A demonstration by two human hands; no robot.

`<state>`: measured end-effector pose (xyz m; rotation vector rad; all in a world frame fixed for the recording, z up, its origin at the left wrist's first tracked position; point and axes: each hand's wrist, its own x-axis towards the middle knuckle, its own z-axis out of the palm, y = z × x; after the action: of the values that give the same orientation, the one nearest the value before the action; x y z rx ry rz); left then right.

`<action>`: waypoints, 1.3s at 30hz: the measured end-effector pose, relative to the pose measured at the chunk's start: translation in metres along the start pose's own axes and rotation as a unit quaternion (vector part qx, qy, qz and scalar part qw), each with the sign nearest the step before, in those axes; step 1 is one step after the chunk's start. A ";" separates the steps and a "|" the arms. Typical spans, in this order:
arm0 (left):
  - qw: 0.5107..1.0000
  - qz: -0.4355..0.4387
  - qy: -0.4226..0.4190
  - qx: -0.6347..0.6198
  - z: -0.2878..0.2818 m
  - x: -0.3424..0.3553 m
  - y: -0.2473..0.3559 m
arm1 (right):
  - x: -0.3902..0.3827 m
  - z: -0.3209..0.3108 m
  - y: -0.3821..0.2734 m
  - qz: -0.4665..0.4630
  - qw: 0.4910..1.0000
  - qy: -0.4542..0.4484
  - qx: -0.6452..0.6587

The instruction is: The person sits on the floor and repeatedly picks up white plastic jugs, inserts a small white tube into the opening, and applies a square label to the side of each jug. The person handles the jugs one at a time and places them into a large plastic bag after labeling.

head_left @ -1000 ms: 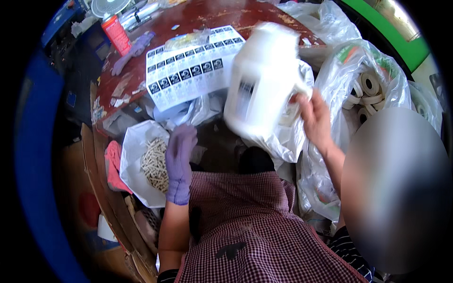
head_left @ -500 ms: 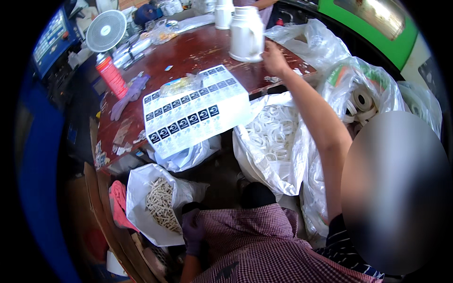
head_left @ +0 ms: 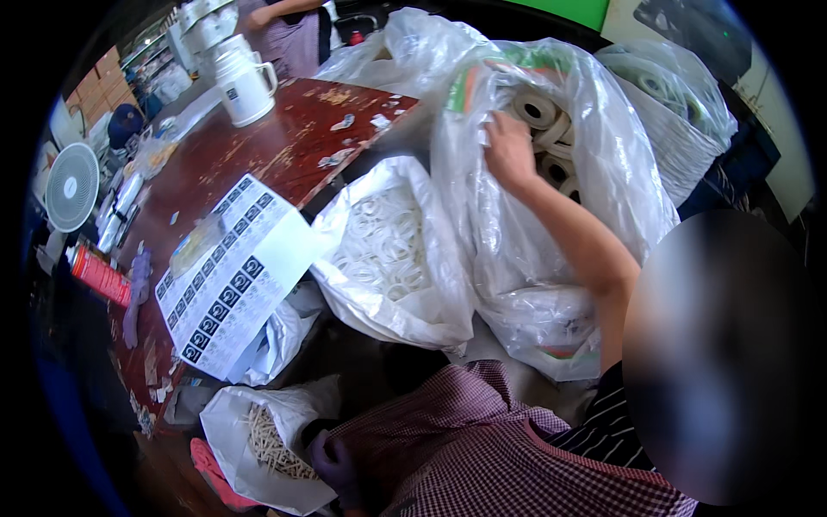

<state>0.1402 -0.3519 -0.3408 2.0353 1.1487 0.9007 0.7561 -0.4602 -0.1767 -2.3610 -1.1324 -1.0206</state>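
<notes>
My bare right hand (head_left: 510, 148) reaches over the mouth of a large clear plastic bag (head_left: 482, 224). Its fingers are bent but apart, and nothing shows in them. Beside them in the bag lie several white plastic parts (head_left: 534, 109), round with dark central holes. Low in the view, my left hand (head_left: 334, 461), in a purple glove, rests by my lap next to a white sack (head_left: 226, 422) of short pale sticks (head_left: 274, 448); its fingers are mostly hidden. On the red-brown table (head_left: 276, 155) a white handled jug (head_left: 244, 86) stands upright.
Between table and bag, a white sack (head_left: 448, 297) holds translucent rings (head_left: 379, 246). A printed label sheet (head_left: 233, 284) overhangs the table edge. A glove (head_left: 138, 293), a red can (head_left: 99, 274) and a fan (head_left: 72, 187) are at left. Another person (head_left: 289, 39) stands behind the table.
My right hand has left the white jug and moved right to the bag of round parts. The jug stays on the table. My view has swung right; my left hand remains by my lap.
</notes>
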 end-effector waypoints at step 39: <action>0.814 0.270 -0.514 -0.035 0.211 -0.026 0.170 | -0.079 -0.248 0.048 -0.074 0.982 0.128 -0.118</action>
<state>0.3763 -0.4864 -0.3350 2.2875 -0.0673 -0.0477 0.6445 -0.6717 -0.0626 -2.2557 -1.1551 -1.5388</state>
